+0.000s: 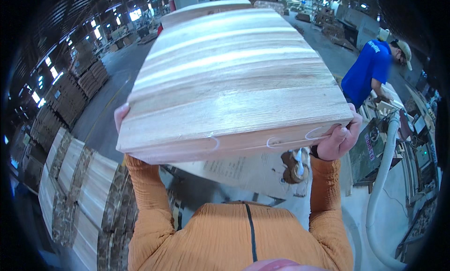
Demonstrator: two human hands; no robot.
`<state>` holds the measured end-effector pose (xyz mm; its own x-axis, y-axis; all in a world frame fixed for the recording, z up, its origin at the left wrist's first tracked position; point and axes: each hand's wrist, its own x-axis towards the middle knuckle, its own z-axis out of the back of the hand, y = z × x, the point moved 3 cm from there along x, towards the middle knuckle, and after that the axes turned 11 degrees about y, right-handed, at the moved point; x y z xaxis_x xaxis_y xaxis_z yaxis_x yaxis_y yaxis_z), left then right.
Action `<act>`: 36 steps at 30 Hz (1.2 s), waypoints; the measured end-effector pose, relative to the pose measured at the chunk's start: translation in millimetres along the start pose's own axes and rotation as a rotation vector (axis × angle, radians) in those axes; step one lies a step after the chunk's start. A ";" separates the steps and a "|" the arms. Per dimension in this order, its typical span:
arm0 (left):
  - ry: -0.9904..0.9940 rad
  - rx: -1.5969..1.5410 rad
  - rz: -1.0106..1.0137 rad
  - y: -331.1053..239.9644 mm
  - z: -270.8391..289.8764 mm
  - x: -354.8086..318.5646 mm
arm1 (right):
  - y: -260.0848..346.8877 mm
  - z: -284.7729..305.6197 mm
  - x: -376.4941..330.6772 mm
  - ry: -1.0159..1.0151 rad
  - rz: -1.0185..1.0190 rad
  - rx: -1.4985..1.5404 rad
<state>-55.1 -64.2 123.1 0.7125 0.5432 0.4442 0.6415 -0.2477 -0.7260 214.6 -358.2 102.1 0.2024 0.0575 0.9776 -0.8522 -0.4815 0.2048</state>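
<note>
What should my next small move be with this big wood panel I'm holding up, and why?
Probably lower the near edge a little and steady it. The glued wood panel is raised at chest height, held only at its near corners by your left hand and right hand. It blocks your view ahead, and a worker in blue stands close on the right.
</note>
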 end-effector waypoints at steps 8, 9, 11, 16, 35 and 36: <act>-0.280 -0.050 0.305 75.7 25.0 -99.9 | -7.8 33.0 -67.5 0.235 -0.488 0.037; -0.277 -0.056 0.362 83.9 35.4 -108.1 | -17.0 32.8 -80.7 0.270 -0.560 0.028; -0.341 -0.047 0.429 97.8 73.4 -134.0 | -34.9 29.6 -101.9 0.346 -0.698 0.018; -0.340 -0.205 0.310 107.5 36.6 -142.3 | -68.3 0.0 -89.9 0.534 -0.754 -0.209; -0.152 1.370 -0.736 121.7 21.0 -85.3 | -162.3 -51.3 -13.5 0.804 -0.756 -0.380; -0.145 1.505 -0.776 128.1 17.3 -86.5 | -178.0 -47.9 -16.2 0.810 -0.703 -0.389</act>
<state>-39.5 -129.1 -17.4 0.3000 0.2461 0.9216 -0.0774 0.9692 -0.2336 339.9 -231.5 52.2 0.4430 0.8230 0.3557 -0.7937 0.1755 0.5824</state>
